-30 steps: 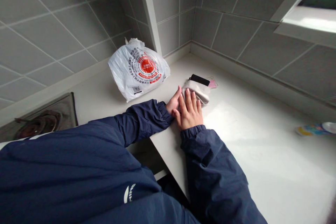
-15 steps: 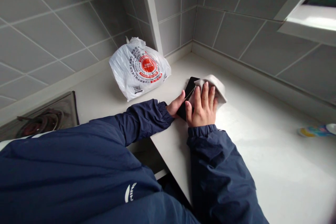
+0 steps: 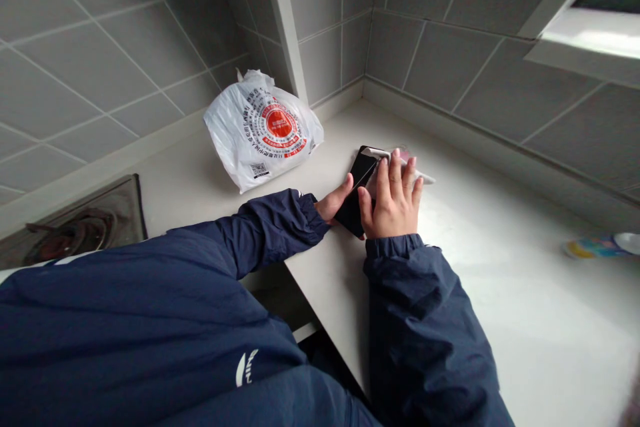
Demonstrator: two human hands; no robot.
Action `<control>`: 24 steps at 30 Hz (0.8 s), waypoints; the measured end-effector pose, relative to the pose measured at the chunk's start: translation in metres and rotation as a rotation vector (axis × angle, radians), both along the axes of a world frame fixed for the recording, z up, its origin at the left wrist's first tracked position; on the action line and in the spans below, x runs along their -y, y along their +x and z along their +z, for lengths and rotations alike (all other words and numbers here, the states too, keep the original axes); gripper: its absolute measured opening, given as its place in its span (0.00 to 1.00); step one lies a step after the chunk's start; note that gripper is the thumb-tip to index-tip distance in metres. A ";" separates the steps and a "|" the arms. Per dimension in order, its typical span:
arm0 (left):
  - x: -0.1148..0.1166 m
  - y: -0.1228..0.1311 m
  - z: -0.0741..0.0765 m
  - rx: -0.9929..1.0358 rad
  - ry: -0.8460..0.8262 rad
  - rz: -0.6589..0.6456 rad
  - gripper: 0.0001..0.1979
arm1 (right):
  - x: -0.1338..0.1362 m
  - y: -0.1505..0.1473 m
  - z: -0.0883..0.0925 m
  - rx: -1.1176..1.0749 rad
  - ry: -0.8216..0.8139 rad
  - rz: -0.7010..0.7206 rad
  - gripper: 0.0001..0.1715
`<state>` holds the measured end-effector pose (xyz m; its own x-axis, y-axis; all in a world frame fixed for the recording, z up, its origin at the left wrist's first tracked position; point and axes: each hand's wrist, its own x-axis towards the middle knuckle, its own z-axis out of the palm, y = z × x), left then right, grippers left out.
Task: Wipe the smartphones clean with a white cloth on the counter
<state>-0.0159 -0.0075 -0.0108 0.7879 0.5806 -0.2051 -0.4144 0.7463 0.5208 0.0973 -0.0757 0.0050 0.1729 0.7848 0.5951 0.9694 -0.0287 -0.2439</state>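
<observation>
A flat black object (image 3: 351, 213), like a phone or case, is tilted over the white counter near its corner. My left hand (image 3: 335, 201) grips its left side, thumb on top, the other fingers hidden beneath. My right hand (image 3: 395, 203) presses a pale cloth (image 3: 419, 177) against the object's right part. The fingers of my right hand lie nearly straight over the cloth, and the cloth's edge sticks out to the right.
On the counter (image 3: 480, 267), a white plastic bag (image 3: 240, 130) with red print lies behind my left arm. A stove burner (image 3: 75, 233) is at the left. At the far right lies a colourful packet (image 3: 593, 247). Tiled walls rise behind.
My right hand has shifted slightly right with the cloth, which now looks flatter and shows less at the top. More of the black object's upper surface is visible. My left hand keeps its grip.
</observation>
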 end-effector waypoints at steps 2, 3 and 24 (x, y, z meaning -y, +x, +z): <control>0.001 0.003 0.006 0.014 0.036 0.012 0.33 | 0.000 -0.006 -0.002 0.017 -0.051 0.041 0.39; 0.001 0.004 0.009 0.009 0.038 0.004 0.33 | 0.001 -0.010 -0.004 0.022 -0.071 0.064 0.39; -0.025 -0.007 0.011 0.117 -0.143 -0.111 0.41 | 0.005 -0.027 -0.034 -0.043 0.133 0.118 0.27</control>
